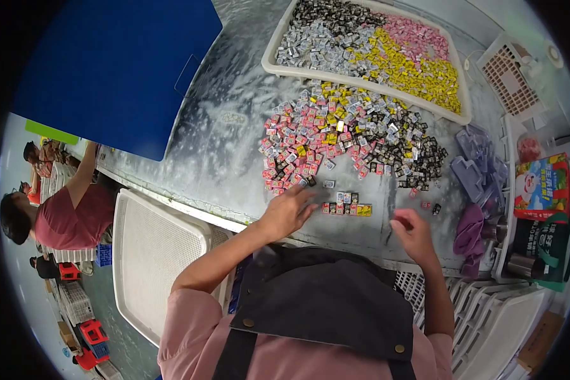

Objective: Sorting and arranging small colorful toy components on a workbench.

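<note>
Small printed blocks in pink, yellow, black and white lie in a loose heap [310, 139] on the grey table. Close to me, a few of them form short, neat rows [347, 206], with white and pink ones at the left and yellow ones at the right end. My left hand [288, 214] is at the near left edge of the heap, its fingers apart and reaching toward the pink blocks. To the right of the rows, my right hand [413, 233] is just above the table with its fingers curled together; whatever may be between them is hidden.
A white tray [367, 81] of colour-sorted blocks stands behind the heap. Purple plastic pieces [478, 164] and a purple cloth [468, 244] lie at right. A blue board [117, 69] covers the far left. Empty white trays [161, 253] stand below the table edge; a co-worker [76, 215] sits at left.
</note>
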`<state>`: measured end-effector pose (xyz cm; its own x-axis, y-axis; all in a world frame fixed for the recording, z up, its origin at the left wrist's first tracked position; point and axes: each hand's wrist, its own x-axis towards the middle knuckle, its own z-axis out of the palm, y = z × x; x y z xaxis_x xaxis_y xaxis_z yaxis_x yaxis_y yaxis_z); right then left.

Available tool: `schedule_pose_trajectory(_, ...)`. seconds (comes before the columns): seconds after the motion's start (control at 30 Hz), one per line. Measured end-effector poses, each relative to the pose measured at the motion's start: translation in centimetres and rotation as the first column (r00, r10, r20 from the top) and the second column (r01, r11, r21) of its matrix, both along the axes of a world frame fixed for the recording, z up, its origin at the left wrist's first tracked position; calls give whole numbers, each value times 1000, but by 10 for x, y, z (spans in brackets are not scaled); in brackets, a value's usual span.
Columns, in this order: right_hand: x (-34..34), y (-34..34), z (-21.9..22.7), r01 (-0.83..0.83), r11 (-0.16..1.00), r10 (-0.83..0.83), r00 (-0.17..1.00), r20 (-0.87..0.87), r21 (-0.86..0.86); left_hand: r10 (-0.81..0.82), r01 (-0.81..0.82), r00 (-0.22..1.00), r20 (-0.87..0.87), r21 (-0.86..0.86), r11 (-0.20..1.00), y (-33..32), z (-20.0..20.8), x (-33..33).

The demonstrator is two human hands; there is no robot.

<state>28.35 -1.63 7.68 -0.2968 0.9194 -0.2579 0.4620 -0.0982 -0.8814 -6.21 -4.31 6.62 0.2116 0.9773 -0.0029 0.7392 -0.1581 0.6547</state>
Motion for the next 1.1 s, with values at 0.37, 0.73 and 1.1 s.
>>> schedule_pose_trajectory(0.37, -87, 32, -31, -306, 773, 196, 949, 249, 556, -9, 21, 998, -56, 215, 976, 26, -42, 54)
schedule_pose_trajectory(0.73, -90, 40, -47, -491, 683, 258, 854, 451, 540, -202, 227, 970, -137, 204, 952, 34, -46, 45)
schedule_pose_trajectory(1.1, -91, 39, -47, -488, 663, 244, 858, 452, 568, -325, 513, 828, -456, 385, 767, 35, -50, 44)
